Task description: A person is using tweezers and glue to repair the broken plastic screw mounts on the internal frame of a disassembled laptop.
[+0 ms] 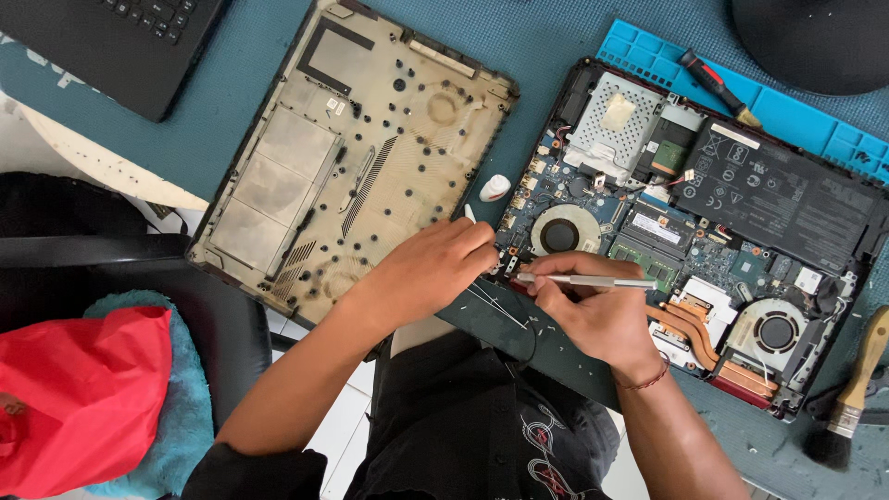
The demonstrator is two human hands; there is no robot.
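An opened laptop (741, 231) lies on the desk with its motherboard, two fans, copper heat pipes and black battery exposed. My right hand (593, 310) holds a thin silver tool (593, 281) with its tip at the board's near-left corner. My left hand (435, 268) rests beside it, fingertips pinched at the same corner of the laptop. The removed bottom cover (352, 157) lies inside-up to the left.
A blue silicone mat (787, 106) lies under the laptop's far side with a red-and-black screwdriver (718, 86) on it. A wooden brush (857, 389) lies at the right. A black laptop (130, 46) sits far left; a small white cap (494, 188) lies between cover and laptop.
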